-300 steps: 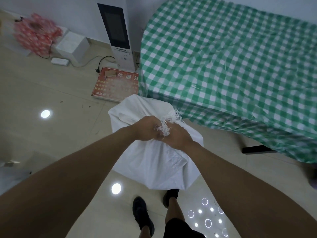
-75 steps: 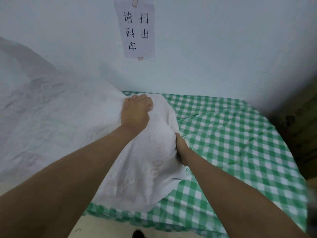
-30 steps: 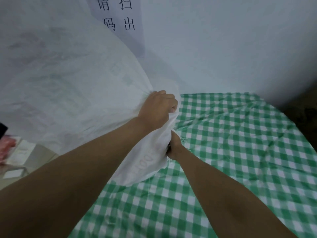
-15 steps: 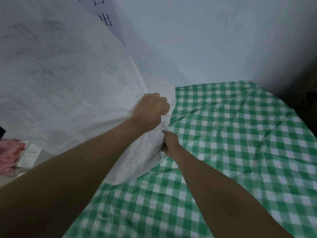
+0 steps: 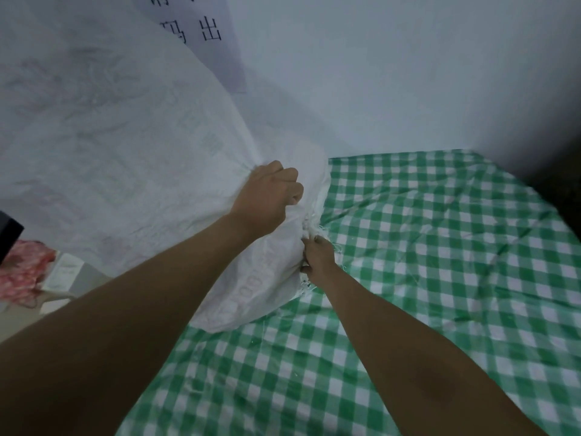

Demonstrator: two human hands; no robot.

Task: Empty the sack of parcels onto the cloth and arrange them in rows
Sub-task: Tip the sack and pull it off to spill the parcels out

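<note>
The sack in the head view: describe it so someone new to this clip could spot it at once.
Start at the green-and-white checked cloth covering the table, then look to its left edge by the pale wall. The sack is the big, crinkled white woven bag lying there, faint print on its side. Both the left hand and the right hand grip its frayed, bunched end.

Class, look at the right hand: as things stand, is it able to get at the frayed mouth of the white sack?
Probably yes. The right hand already pinches the frayed edge of the white sack just above the green checked cloth, with nothing between them; the left hand grips the gathered fabric just above it.
</note>
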